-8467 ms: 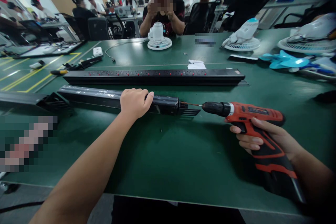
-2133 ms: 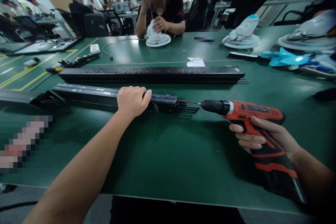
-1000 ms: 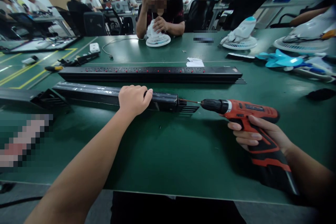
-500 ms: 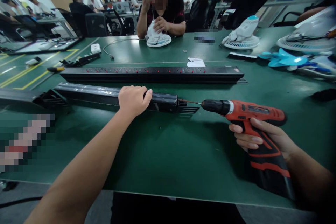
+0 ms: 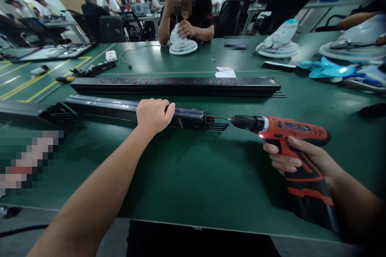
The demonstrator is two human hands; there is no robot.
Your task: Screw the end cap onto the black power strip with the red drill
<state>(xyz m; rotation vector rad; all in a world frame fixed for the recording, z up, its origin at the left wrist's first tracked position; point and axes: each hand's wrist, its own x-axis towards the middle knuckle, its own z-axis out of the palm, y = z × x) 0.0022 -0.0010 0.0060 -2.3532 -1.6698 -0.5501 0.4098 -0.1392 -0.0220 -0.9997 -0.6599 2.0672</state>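
A pixelated block [image 5: 30,160] is seen at far left on the green table mat [image 5: 193,176]; what lies under it cannot be made out. The long black metal power strip housing [image 5: 120,109] lies lengthwise on the mat near the table's front half, its left end butted against another black piece that is cut off by the frame edge. The left hand [image 5: 154,115] is clamped over the housing's top, fingers curled over the far edge, in the same place as half a second ago; the stretch of housing beneath the palm is hidden. At the housing's right end a ribbed black end cap [image 5: 216,127] is met by the thin driver bit [image 5: 218,118] of the red and black cordless drill [image 5: 286,136]. The one clear change: a small work light under the drill chuck is now lit, where it was dark just before, which suggests the trigger has been pressed and a screw at the end cap is being driven or backed out; which of the two cannot be told, and the screw itself is too small to be seen. The right hand [image 5: 304,160] is wrapped tight on the drill grip, well apart from the left; the index finger on the trigger is mostly hidden, and the battery base fades into the dark frame corner. A second long black socket strip with red switches [image 5: 175,85] lies parallel just behind, untouched.
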